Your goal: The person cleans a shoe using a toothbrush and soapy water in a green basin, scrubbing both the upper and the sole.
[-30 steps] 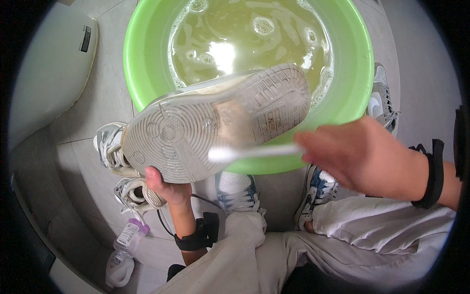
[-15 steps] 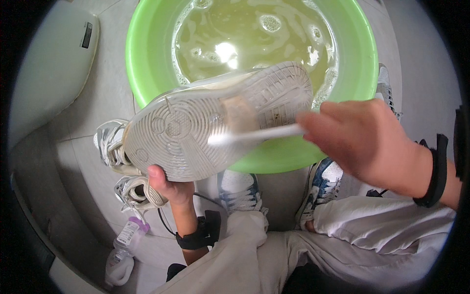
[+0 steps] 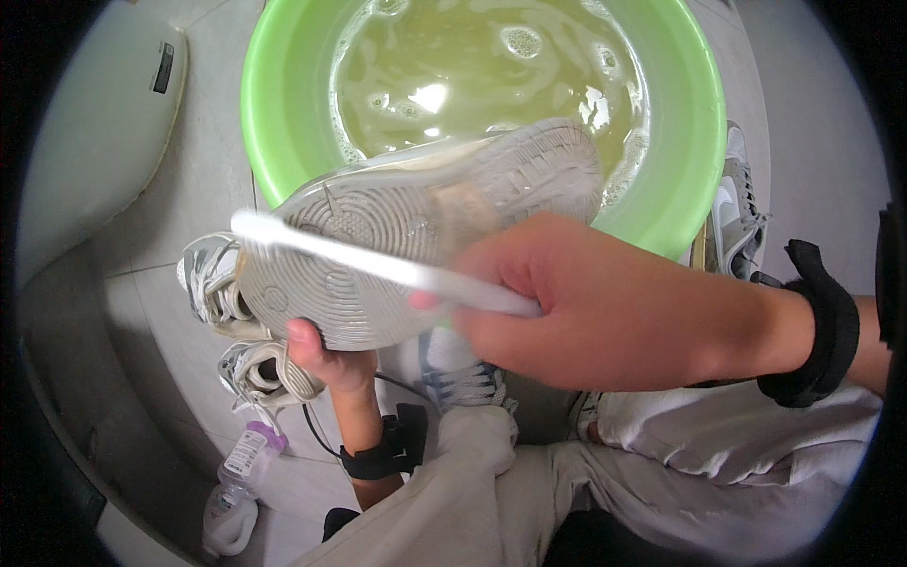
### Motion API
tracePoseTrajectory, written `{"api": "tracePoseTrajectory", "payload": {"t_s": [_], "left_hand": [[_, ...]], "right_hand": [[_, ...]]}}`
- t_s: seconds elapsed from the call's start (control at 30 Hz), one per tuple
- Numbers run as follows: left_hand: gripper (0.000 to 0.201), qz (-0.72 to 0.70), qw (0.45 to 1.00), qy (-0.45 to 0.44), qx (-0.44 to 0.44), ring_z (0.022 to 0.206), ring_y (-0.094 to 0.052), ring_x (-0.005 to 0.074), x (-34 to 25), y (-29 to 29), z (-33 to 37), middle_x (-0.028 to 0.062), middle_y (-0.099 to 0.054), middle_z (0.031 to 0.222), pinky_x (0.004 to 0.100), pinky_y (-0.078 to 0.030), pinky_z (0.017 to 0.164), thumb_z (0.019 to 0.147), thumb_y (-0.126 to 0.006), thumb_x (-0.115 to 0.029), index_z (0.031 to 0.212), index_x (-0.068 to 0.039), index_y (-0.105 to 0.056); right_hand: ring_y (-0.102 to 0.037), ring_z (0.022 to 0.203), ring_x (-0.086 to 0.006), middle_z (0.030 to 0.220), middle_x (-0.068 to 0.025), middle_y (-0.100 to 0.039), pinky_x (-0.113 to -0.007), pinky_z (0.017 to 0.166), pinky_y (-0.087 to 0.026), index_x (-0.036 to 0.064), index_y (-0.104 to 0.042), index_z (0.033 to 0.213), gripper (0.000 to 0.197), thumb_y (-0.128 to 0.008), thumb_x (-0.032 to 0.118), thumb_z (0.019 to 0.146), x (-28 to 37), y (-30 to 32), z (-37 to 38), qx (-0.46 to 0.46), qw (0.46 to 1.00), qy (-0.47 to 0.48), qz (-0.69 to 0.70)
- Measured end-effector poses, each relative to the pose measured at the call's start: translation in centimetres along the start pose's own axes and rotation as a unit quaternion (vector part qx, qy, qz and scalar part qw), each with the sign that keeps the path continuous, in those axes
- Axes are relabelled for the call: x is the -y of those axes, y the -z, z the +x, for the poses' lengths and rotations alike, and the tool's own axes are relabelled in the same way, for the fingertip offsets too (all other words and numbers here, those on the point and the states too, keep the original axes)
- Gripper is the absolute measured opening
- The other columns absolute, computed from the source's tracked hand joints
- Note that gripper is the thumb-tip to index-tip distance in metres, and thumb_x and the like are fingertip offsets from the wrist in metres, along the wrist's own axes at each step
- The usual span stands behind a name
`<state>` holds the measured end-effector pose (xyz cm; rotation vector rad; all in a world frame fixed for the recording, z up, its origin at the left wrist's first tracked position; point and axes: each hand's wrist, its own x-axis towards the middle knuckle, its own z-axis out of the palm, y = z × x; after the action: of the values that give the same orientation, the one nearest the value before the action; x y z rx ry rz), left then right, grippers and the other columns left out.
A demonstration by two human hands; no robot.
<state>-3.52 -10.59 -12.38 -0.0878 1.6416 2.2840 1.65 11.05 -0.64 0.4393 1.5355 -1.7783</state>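
A pale shoe [image 3: 383,210] is tilted sole-up over the near rim of a green basin [image 3: 283,123], its ringed tread toward me. My left hand [image 3: 335,364] grips its lower edge, the thumb lying on the sole and the other fingers hidden behind. In my right hand [image 3: 567,307] is a slim white brush [image 3: 378,267], shaped like a toothbrush, the fingers closed round its handle. The brush slants across the tread, its head near the toe end. Motion blurs it, so its bristles and any contact with the sole are unclear.
Cloudy yellowish water [image 3: 472,66] with foam patches lies in the basin. Left of the held shoe are two more shoes [image 3: 215,283], with bottles [image 3: 231,515] below them. Another laced shoe [image 3: 739,213] stands right of the basin. A white rounded fixture [image 3: 104,123] rises at the upper left.
My right hand has swung left and slightly down, carrying the brush from mid-sole to the toe end. My left hand and the held shoe have barely moved.
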Motion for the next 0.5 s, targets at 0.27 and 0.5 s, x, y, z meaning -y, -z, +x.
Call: {"api": "tracePoseTrajectory", "payload": {"t_s": [0.27, 0.5], "left_hand": [[0.080, -0.009, 0.999, 0.051, -0.001, 0.108, -0.044, 0.0279, -1.0, -0.9, 0.0, 0.0164, -0.042, 0.118, 0.0391, -0.038, 0.091, 0.067, -0.054, -0.046, 0.125, 0.002, -0.028], [0.078, -0.003, 0.999, 0.044, 0.001, 0.109, -0.043, 0.0271, -0.8, -1.4, 0.1, 0.0164, -0.041, 0.119, 0.0384, -0.036, 0.092, 0.070, -0.050, -0.047, 0.125, 0.002, -0.027]], "right_hand": [[-0.052, 0.050, -0.0275, 0.059, -0.0079, -0.053, -0.036, 0.045, -0.040, 0.0070, -0.046, 0.100, 0.028, -0.051, 0.008, 0.073, 0.9, -0.3, -0.2, 0.010, 0.890, 0.136, -0.436], [-0.055, 0.053, -0.0261, 0.063, -0.0050, -0.054, -0.034, 0.040, -0.040, 0.0055, -0.043, 0.098, 0.026, -0.051, 0.010, 0.073, -0.1, -0.4, -0.2, -0.004, 0.827, 0.202, -0.524]]}}
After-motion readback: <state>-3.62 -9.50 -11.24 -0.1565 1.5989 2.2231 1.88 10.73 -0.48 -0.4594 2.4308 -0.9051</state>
